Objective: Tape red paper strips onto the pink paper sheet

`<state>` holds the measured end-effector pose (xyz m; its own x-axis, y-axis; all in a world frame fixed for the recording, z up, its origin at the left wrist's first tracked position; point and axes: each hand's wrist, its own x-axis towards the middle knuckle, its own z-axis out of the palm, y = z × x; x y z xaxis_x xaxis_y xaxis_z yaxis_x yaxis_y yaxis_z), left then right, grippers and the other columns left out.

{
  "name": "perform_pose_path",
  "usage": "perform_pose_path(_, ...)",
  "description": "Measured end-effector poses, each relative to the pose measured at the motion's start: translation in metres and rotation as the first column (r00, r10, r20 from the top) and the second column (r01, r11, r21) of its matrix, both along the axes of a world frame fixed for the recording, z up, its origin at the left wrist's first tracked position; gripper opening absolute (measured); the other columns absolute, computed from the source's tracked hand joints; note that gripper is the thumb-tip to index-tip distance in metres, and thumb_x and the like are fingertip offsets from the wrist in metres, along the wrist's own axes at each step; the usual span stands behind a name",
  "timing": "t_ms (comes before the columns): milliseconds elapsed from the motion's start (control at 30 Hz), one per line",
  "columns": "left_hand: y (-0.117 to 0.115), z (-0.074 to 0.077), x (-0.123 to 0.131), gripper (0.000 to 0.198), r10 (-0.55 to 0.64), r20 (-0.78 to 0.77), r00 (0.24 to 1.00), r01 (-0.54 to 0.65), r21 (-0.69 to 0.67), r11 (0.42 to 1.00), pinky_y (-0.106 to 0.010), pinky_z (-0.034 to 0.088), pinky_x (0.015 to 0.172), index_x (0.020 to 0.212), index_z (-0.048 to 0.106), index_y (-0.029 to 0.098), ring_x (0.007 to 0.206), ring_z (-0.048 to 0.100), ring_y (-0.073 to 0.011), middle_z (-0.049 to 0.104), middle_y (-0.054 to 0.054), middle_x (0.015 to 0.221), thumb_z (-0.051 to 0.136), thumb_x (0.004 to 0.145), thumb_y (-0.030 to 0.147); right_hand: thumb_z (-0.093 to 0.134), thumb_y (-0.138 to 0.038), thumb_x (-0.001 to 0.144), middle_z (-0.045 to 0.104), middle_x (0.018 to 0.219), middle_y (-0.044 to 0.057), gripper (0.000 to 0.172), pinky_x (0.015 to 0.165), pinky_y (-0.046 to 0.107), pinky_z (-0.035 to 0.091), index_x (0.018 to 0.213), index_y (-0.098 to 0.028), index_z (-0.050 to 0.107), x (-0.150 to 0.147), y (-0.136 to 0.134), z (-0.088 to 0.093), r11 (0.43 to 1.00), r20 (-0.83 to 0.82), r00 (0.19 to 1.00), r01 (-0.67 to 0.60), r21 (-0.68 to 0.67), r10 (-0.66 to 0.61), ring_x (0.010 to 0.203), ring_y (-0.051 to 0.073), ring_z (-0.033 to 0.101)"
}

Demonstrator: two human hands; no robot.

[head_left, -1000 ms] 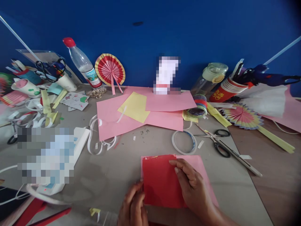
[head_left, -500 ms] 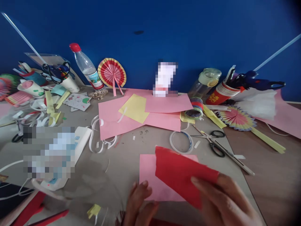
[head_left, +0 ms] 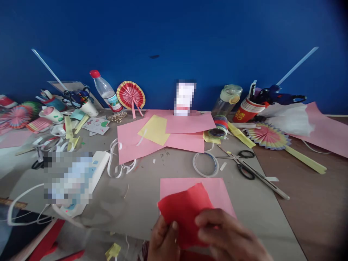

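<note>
A piece of red paper (head_left: pixel 187 210) is held up in front of me, above a pink sheet of paper (head_left: pixel 221 195) that lies on the table. My left hand (head_left: pixel 165 237) pinches its lower left edge, thumb in front. My right hand (head_left: pixel 227 230) grips the right side of the red paper, its fingers a little blurred and partly covering the edge. The red paper hides much of the pink sheet beneath it.
Black-handled scissors (head_left: pixel 246 170), a metal rod-like tool (head_left: pixel 272 185) and a tape roll (head_left: pixel 206 165) lie beyond the pink sheet. Further back are pink sheets (head_left: pixel 130 145), a yellow piece (head_left: pixel 154 129), a plastic bottle (head_left: pixel 104 90) and a paper fan (head_left: pixel 272 136). A power strip (head_left: pixel 99 165) is at left.
The red paper has moved left and turned, and my left hand, empty before, now holds its left edge. My right hand has shifted left with it. The view has tilted slightly upward.
</note>
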<state>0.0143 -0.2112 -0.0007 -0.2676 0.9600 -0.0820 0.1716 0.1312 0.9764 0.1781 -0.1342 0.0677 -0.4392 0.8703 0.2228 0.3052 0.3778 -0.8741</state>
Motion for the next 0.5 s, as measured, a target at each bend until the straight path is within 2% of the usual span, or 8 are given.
perform_pose_path(67, 0.009, 0.007, 0.002, 0.044, 0.058, 0.369, 0.928, -0.015, -0.118, 0.993, -0.035, 0.058, 0.071, 0.124, 0.056, 0.02, 0.077, 0.07, -0.0217, 0.073, -0.01, 0.088, 0.047, 0.091, 0.047, 0.055, -0.026, 0.083, 0.066, 0.104, 0.007, 0.026, 0.073, 0.028, 0.056, 0.107, -0.031, 0.061, 0.017, 0.013, -0.001, 0.994, 0.063, 0.993, 0.099, 0.046, -0.102, 0.09, 0.021, 0.065)
perform_pose_path(100, 0.014, 0.011, 0.003, 0.046, 0.073, 0.481, 0.874, 0.002, -0.152, 0.988, -0.036, 0.057, 0.073, 0.124, 0.057, 0.022, 0.081, 0.07, -0.0227, 0.072, -0.01, 0.093, 0.051, 0.088, 0.049, 0.056, -0.029, 0.083, 0.064, 0.106, 0.008, 0.034, 0.075, 0.03, 0.056, 0.116, -0.028, 0.056, 0.023, 0.019, -0.003, 0.991, 0.127, 0.983, 0.135, 0.001, -0.134, 0.091, 0.021, 0.064)
perform_pose_path(167, 0.023, 0.019, 0.003, 0.049, 0.059, 0.577, 0.815, 0.053, -0.174, 0.983, -0.037, 0.057, 0.075, 0.123, 0.058, 0.022, 0.087, 0.069, -0.0241, 0.071, -0.011, 0.101, 0.057, 0.084, 0.051, 0.057, -0.035, 0.081, 0.064, 0.102, 0.008, 0.047, 0.072, 0.03, 0.056, 0.127, -0.024, 0.049, 0.027, 0.027, -0.01, 0.987, 0.139, 0.982, 0.142, -0.08, -0.13, 0.084, 0.02, 0.063)
perform_pose_path(233, 0.03, 0.025, 0.003, 0.051, 0.03, 0.604, 0.797, 0.097, -0.176, 0.98, -0.037, 0.056, 0.077, 0.125, 0.057, 0.02, 0.092, 0.068, -0.0251, 0.069, -0.012, 0.107, 0.059, 0.083, 0.049, 0.057, -0.038, 0.081, 0.064, 0.099, 0.008, 0.053, 0.073, 0.031, 0.055, 0.131, -0.023, 0.045, 0.022, 0.03, -0.018, 0.954, 0.106, 0.993, 0.083, -0.287, -0.055, 0.083, 0.02, 0.063)
perform_pose_path(333, 0.034, 0.026, 0.003, 0.052, 0.01, 0.616, 0.787, 0.126, -0.177, 0.976, -0.037, 0.056, 0.078, 0.127, 0.054, 0.018, 0.097, 0.067, -0.0262, 0.067, -0.014, 0.114, 0.058, 0.084, 0.047, 0.053, -0.039, 0.083, 0.064, 0.105, 0.01, 0.055, 0.071, 0.033, 0.056, 0.133, -0.021, 0.041, 0.006, 0.028, -0.027, 0.8, -0.002, 0.995, 0.081, -0.595, -0.102, 0.086, 0.022, 0.065)
perform_pose_path(367, 0.033, 0.024, 0.002, 0.052, 0.007, 0.603, 0.798, 0.12, -0.171, 0.978, -0.037, 0.056, 0.079, 0.129, 0.051, 0.019, 0.099, 0.066, -0.0263, 0.065, -0.014, 0.116, 0.057, 0.085, 0.046, 0.053, -0.04, 0.083, 0.064, 0.107, 0.01, 0.056, 0.07, 0.033, 0.057, 0.134, -0.021, 0.04, 0.001, 0.028, -0.028, 0.758, -0.02, 0.99, 0.092, -0.645, -0.137, 0.085, 0.022, 0.065)
perform_pose_path(433, 0.028, 0.018, -0.002, 0.052, 0.01, 0.502, 0.865, 0.065, -0.132, 0.989, -0.035, 0.055, 0.081, 0.136, 0.043, 0.021, 0.105, 0.063, -0.0255, 0.062, -0.015, 0.123, 0.051, 0.09, 0.044, 0.054, -0.041, 0.082, 0.064, 0.107, 0.011, 0.058, 0.067, 0.032, 0.057, 0.134, -0.021, 0.038, -0.007, 0.031, -0.028, 0.718, -0.032, 0.981, 0.119, -0.686, -0.193, 0.083, 0.022, 0.066)
perform_pose_path(500, 0.02, 0.011, -0.01, 0.051, 0.047, 0.263, 0.964, -0.04, -0.031, 0.999, -0.032, 0.054, 0.086, 0.142, 0.031, 0.023, 0.115, 0.058, -0.0235, 0.056, -0.015, 0.131, 0.043, 0.095, 0.038, 0.055, -0.04, 0.082, 0.066, 0.103, 0.01, 0.059, 0.065, 0.03, 0.057, 0.134, -0.02, 0.038, -0.012, 0.036, -0.028, 0.708, -0.041, 0.97, 0.145, -0.691, -0.239, 0.078, 0.02, 0.067)
